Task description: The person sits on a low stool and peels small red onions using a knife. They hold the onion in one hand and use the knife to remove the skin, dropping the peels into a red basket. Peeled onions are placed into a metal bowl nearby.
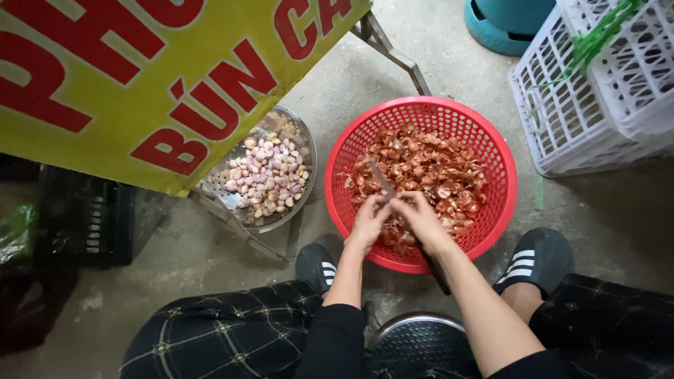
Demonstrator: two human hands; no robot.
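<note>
A round red plastic basket [491,151] on the concrete floor holds a heap of reddish-brown shallot skins [428,165]. Both hands meet over its near side. My left hand [367,223] is closed on a small shallot, mostly hidden by the fingers. My right hand [423,219] touches it and grips a small knife [382,180], whose thin grey blade points up and to the left over the skins. To the left, a metal colander [307,147] holds several peeled pinkish-white shallots [267,175].
A yellow sign with red letters [140,77] on a metal frame overhangs the colander. White plastic crates [597,98] stand right, a teal base [502,24] at top, a black crate [91,217] left. A dark metal bowl [418,337] sits between my knees, beside my black shoes [537,260].
</note>
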